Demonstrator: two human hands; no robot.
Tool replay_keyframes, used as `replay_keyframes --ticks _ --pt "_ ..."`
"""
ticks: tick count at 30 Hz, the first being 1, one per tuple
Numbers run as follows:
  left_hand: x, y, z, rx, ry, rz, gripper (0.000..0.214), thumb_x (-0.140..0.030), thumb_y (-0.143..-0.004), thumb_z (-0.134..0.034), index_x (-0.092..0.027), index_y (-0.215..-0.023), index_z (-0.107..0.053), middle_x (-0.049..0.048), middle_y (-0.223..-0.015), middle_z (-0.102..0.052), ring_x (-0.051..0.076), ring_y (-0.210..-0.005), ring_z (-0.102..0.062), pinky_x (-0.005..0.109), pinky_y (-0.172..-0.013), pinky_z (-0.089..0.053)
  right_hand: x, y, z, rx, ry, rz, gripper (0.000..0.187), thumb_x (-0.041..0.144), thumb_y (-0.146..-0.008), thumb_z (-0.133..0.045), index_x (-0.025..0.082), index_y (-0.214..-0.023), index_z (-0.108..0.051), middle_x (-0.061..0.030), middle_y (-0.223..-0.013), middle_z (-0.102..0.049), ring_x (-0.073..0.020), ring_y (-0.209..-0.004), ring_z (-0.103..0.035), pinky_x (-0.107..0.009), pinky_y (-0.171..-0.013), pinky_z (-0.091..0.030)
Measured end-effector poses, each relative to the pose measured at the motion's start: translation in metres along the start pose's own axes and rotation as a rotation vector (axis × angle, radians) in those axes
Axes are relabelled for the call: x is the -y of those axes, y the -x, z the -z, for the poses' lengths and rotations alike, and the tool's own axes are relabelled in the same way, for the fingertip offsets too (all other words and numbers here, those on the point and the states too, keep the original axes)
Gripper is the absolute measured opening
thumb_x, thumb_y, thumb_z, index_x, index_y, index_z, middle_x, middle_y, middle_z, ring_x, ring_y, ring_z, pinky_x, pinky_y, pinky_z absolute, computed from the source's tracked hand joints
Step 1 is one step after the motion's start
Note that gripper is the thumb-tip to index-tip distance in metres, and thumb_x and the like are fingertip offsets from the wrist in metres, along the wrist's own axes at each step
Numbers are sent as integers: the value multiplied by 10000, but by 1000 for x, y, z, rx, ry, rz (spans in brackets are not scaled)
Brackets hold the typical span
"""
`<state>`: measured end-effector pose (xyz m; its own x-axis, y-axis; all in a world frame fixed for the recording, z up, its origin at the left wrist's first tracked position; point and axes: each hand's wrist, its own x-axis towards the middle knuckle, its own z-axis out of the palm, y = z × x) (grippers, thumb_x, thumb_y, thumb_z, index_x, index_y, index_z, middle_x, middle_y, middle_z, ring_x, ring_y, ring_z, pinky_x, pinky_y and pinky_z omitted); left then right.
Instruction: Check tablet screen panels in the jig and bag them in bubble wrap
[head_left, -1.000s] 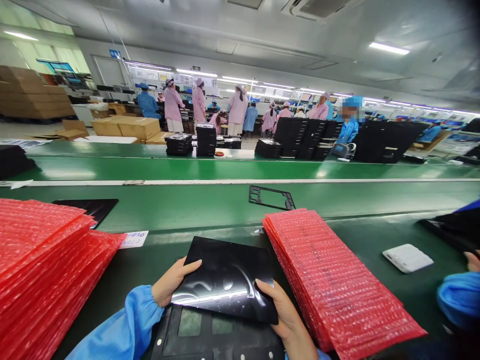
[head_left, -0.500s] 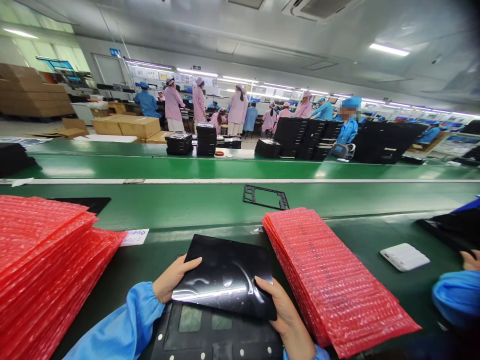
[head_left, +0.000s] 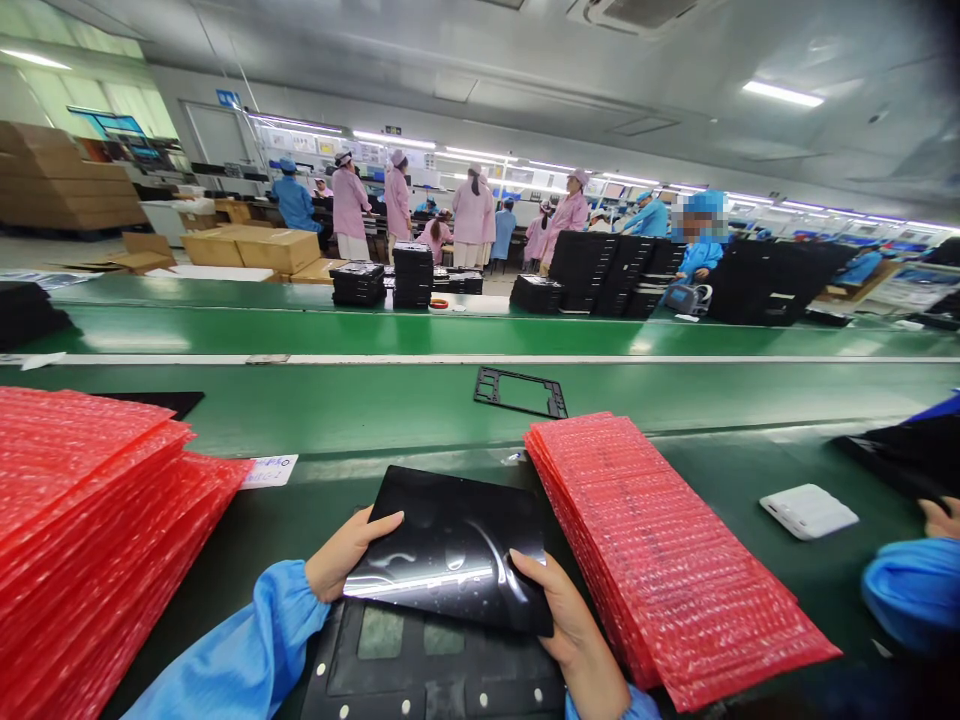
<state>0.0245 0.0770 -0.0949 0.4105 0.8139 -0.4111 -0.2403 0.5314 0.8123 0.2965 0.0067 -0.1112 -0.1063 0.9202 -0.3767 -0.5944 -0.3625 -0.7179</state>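
As left hand [head_left: 349,553] and right hand [head_left: 566,615] clamp glossy black panel [head_left: 442,550], it sits over black jig [head_left: 435,670].
Red bubble bags [head_left: 664,555] just R (more on L).

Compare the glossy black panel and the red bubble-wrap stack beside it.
The glossy black panel is smooth; the red bubble-wrap stack is bumpy. The panel is one sheet, the stack many layers. The left hand and right hand hold the panel; the stack lies on the green workbench. Both look flat and rectangular.
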Motion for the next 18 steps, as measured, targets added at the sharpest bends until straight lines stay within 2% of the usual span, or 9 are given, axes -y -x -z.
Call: replay_keyframes --ticks 6,18 --pt "2 -2 2 -18 -1 12 425 -333 -790 -722 -100 -1137 -643 133 -919 -752 219 -720 -708 321 -666 -552 -2 -2 2 5 -14 0 353 274 -732 -782 174 -1064 -716 -47 -947 -765 -230 -884 -711 -328 -818 -526" --pt "0 0 1 -15 4 19 439 -335 -783 -731 -101 -1144 -641 142 -953 -751 212 -739 -711 306 -673 -550 -1 -2 1 14 -15 15 385 295 -695 -813 155 -1041 -718 -62 -907 -768 -241 -852 -718 -360 -824 -526"
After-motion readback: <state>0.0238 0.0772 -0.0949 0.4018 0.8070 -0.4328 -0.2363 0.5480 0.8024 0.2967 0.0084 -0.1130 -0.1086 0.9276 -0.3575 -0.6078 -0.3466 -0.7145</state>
